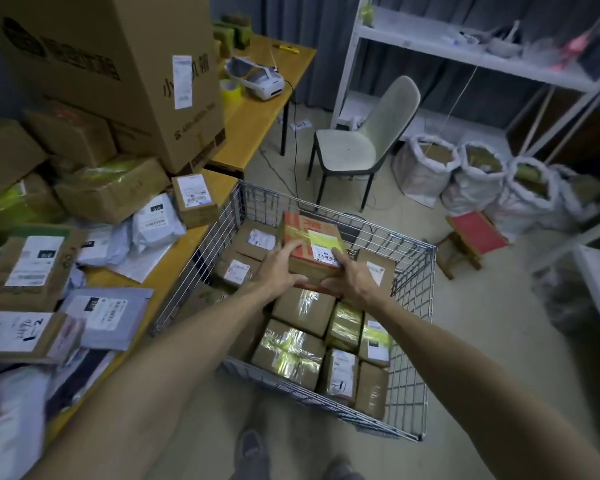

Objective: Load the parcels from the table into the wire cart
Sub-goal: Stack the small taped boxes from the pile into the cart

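A cardboard parcel with a red top [310, 242] and a white barcode label hangs over the middle of the wire cart [413, 341]. My left hand [279, 270] grips its near left side, fingers curled over the top edge. My right hand [349, 278] grips its near right corner. Several brown boxes [291, 351] fill the cart floor below. On the wooden table [174, 261] to the left lie more parcels: cardboard boxes [25, 268], grey mailer bags [108, 315] and a small labelled box [194, 199] at the table edge.
A very large carton [118, 71] stands at the back of the table. A pale chair [364, 140], a small red stool [471, 240], white sacks [478, 178] and a white shelf rack [465, 57] stand beyond the cart. My feet [253, 452] are below its near edge.
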